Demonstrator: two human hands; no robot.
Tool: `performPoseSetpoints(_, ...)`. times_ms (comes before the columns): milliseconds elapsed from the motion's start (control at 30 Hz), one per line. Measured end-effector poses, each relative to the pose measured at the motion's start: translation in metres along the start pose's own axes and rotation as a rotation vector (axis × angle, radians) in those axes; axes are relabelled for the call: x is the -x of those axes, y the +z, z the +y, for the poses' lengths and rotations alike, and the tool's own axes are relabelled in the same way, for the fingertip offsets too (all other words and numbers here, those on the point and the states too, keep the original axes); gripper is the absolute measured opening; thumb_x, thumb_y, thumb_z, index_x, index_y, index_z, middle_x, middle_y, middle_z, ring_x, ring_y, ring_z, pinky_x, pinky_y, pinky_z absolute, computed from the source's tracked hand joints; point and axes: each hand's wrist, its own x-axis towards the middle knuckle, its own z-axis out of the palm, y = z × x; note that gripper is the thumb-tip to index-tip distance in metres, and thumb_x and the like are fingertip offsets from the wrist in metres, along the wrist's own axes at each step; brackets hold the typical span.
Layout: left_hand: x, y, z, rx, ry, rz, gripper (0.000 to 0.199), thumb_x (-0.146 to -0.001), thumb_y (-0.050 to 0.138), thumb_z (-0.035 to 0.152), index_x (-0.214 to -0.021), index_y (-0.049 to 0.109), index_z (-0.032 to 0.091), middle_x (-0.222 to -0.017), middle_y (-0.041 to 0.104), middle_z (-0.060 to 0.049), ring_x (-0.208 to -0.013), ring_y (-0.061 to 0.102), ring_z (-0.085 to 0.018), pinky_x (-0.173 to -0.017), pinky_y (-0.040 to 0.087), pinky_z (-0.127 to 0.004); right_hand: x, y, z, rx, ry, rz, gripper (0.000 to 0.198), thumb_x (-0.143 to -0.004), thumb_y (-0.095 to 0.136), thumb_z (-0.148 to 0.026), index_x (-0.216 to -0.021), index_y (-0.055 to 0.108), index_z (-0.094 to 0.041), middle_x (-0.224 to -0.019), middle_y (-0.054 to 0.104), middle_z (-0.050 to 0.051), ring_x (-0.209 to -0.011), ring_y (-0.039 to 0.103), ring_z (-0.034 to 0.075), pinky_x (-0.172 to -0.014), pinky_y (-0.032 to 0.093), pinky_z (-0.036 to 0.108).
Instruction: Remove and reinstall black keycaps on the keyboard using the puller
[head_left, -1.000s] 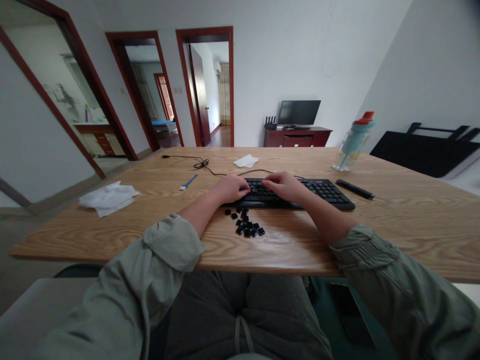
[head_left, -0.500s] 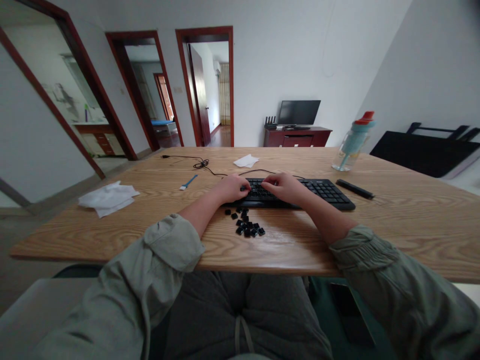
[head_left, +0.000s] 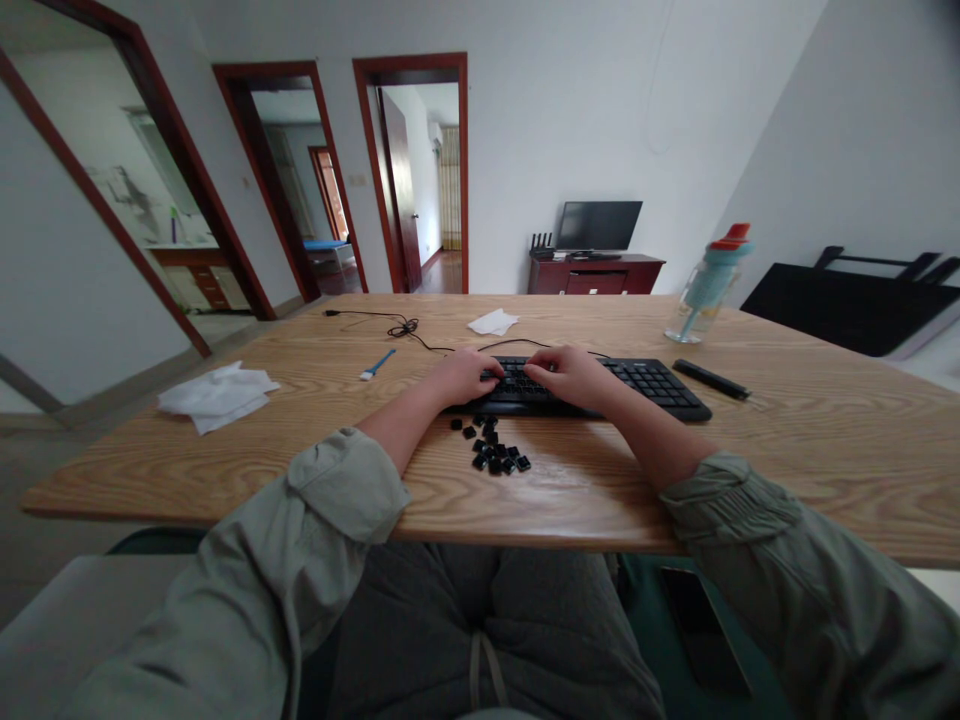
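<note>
A black keyboard (head_left: 651, 385) lies across the wooden table in front of me. My left hand (head_left: 466, 377) is over its left end, fingers curled down onto it and thumb bent inward. Close by, my right hand (head_left: 568, 374) rests on the middle keys, with thumb and fingers drawn together at the tips. Whatever may be between those fingertips is hidden or too small to make out. Several loose black keycaps (head_left: 495, 450) lie in a pile on the table, just nearer to me than the keyboard.
A small blue brush (head_left: 377, 365) and white tissues (head_left: 217, 395) lie to the left. Behind the keyboard are its coiled cable (head_left: 403, 327) and another tissue (head_left: 493, 322). On the right are a black bar-shaped object (head_left: 711, 379) and a water bottle (head_left: 707, 285).
Both hands stay at the same places on the keyboard, with only a very slight shift of the left fingers. The keycaps lie as before.
</note>
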Motion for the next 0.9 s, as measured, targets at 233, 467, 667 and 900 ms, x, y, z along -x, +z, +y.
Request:
performPoseSetpoints(233, -0.002, 0.003, -0.005, -0.013, 0.018, -0.035, 0.027, -0.088, 0.058, 0.029, -0.108, 0.075, 0.026, -0.108, 0.075, -0.002, -0.101, 0.066, -0.018, -0.094, 0.048, -0.027, 0.000, 0.001, 0.002, 0.008, -0.008, 0.002, 0.033, -0.088, 0.052, -0.040, -0.089, 0.074, -0.016, -0.077, 0.071, 0.005, -0.068, 0.056, 0.015, -0.064, 0.037, 0.027)
performPoseSetpoints(467, -0.001, 0.000, -0.004, -0.027, 0.092, -0.081, 0.029, -0.089, 0.054, 0.026, -0.108, 0.075, 0.025, -0.111, 0.074, -0.002, -0.105, 0.065, -0.019, -0.101, 0.044, -0.028, -0.001, 0.001, 0.002, -0.006, -0.015, -0.005, 0.033, -0.087, 0.052, -0.041, -0.089, 0.074, -0.016, -0.078, 0.071, 0.006, -0.068, 0.057, 0.015, -0.063, 0.037, 0.027)
performPoseSetpoints(667, 0.003, -0.007, 0.011, -0.132, -0.030, -0.107, 0.039, -0.083, 0.054, 0.015, -0.114, 0.074, 0.029, -0.108, 0.074, -0.004, -0.103, 0.063, -0.022, -0.092, 0.048, -0.031, 0.000, 0.000, 0.001, -0.006, -0.006, -0.005, 0.033, -0.087, 0.052, -0.041, -0.088, 0.073, -0.016, -0.075, 0.070, 0.005, -0.066, 0.055, 0.015, -0.062, 0.037, 0.027)
performPoseSetpoints(900, 0.003, -0.003, 0.012, -0.118, -0.043, -0.122, 0.044, -0.082, 0.055, 0.010, -0.118, 0.072, 0.029, -0.117, 0.070, -0.006, -0.105, 0.063, -0.025, -0.093, 0.048, -0.034, 0.000, 0.003, 0.002, -0.015, -0.035, -0.007, 0.035, -0.087, 0.050, -0.042, -0.087, 0.074, -0.016, -0.071, 0.069, 0.004, -0.063, 0.053, 0.014, -0.060, 0.035, 0.027)
